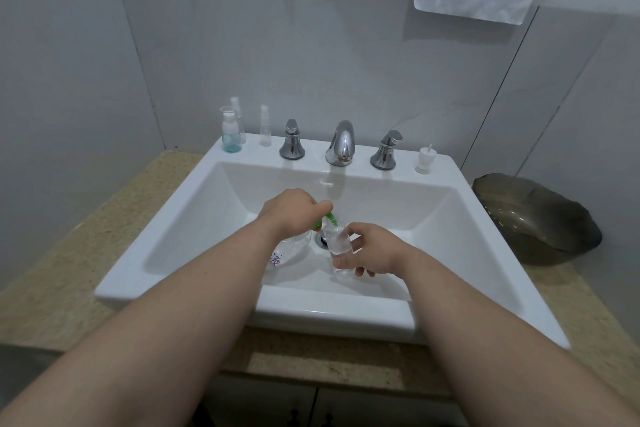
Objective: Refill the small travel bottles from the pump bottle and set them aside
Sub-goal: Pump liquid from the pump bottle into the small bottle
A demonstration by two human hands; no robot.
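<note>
your left hand (pixel 291 210) curls over pump bottle (pixel 282 255) top | your right hand (pixel 372 250) grips travel bottle (pixel 337 243) nearly upright | its mouth just under green spout (pixel 330 218)

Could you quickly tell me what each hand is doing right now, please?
Left hand: grips the pump bottle.
Right hand: holds a small clear bottle.

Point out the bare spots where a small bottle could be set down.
Widest bare patch: the counter left of the sink. The sink's front rim and right rim, beside the dark bowl, are bare too. Crowded: the back-left rim, where travel bottles stand beside the tap handle.
</note>
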